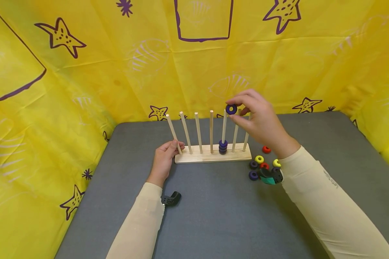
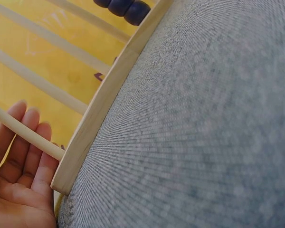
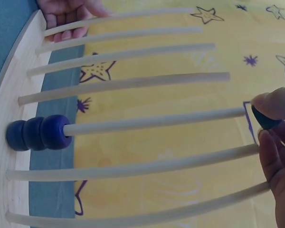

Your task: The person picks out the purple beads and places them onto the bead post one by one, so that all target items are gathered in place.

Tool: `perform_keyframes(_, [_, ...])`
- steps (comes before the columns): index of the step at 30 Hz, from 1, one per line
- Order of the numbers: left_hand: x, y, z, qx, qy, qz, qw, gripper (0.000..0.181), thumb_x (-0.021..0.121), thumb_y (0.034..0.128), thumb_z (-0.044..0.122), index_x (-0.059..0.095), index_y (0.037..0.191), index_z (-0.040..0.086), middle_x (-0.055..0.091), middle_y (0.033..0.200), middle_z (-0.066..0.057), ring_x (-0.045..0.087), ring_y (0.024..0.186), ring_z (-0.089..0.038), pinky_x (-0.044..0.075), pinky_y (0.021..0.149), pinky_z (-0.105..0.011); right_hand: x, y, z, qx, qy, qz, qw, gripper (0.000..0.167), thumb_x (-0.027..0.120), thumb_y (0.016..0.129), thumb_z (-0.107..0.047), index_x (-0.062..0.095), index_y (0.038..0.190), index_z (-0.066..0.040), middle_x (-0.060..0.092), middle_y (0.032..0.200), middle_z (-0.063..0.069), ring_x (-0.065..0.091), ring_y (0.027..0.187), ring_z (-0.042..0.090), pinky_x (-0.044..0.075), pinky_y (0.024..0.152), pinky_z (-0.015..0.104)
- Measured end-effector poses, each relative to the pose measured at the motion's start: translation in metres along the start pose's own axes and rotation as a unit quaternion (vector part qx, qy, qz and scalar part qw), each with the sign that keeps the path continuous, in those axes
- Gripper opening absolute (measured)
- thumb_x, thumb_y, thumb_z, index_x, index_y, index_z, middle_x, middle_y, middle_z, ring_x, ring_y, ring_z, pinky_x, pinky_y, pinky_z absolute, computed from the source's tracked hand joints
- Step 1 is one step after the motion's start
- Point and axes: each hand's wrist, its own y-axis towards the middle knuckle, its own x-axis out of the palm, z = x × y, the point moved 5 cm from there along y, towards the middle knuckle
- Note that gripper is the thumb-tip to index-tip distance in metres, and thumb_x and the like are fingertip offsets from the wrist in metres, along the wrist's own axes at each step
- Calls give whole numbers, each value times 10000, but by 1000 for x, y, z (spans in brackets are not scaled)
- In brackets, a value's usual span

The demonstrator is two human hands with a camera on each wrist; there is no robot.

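Observation:
My right hand [image 1: 262,117] pinches a dark blue ring [image 1: 227,110] between thumb and fingers, beside the top of the third peg [image 3: 156,122] from the right. Seen edge-on in the right wrist view, the ring [image 3: 265,119] sits just off that peg's tip. Three blue rings [image 1: 223,147] are stacked at the bottom of this same peg. The wooden base [image 1: 197,158] carries several upright pegs. At its left end, my left hand [image 1: 163,158] rests around the leftmost peg [image 2: 28,135], its fingers extended behind it in the left wrist view.
Loose rings lie right of the base: yellow [image 1: 259,159], red [image 1: 266,149] and dark blue [image 1: 253,175], partly hidden by the right wrist's black mount [image 1: 275,174]. A grey cloth [image 1: 207,216] covers the table. Behind it hangs a yellow patterned curtain [image 1: 116,72].

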Motion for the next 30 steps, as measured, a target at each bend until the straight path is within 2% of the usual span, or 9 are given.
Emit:
perform_keyframes(6, [0, 1, 0, -4, 7, -19, 10000, 392, 621, 1145, 273, 766, 1152, -92, 762, 1118, -208, 714, 1097, -274, 563, 1018, -360, 3, 1, 3, 215, -76, -69, 9997, 336, 845, 905, 106, 765, 1219, 17, 683, 1197, 105, 622, 1021, 248, 511, 754, 221])
perform_keyframes(11, [0, 1, -2, 18, -41, -21, 10000, 425, 637, 1136, 313, 765, 1152, -92, 760, 1117, -215, 715, 1085, -274, 567, 1012, -370, 7, 3, 5, 417, -145, -208, 9988, 323, 848, 930, 55, 771, 1236, -12, 686, 1202, 86, 613, 1016, 216, 523, 742, 282])
perform_keyframes(15, [0, 1, -2, 21, -43, -8, 10000, 412, 631, 1140, 297, 765, 1152, -92, 759, 1117, -220, 713, 1082, -276, 568, 1002, -354, 10, 4, 7, 513, -73, -229, 9984, 311, 849, 935, 41, 778, 1232, -21, 692, 1186, 87, 625, 1034, 216, 525, 756, 284])
perform_keyframes(21, [0, 2, -2, 20, -24, 3, 10000, 422, 627, 1141, 301, 764, 1157, -98, 758, 1121, -228, 710, 1094, -274, 564, 1008, -347, 13, 6, 7, 598, -152, -224, 9978, 305, 850, 943, 20, 776, 1238, -6, 699, 1163, 97, 635, 1011, 213, 544, 776, 358])
perform_keyframes(30, [0, 1, -1, 40, -13, -15, 10000, 433, 640, 1134, 319, 766, 1156, -95, 759, 1116, -222, 710, 1090, -268, 569, 1004, -369, 13, 8, 7, 1028, -201, -428, 9936, 308, 810, 991, -20, 752, 1293, -2, 686, 1188, 107, 649, 1020, 248, 525, 787, 394])
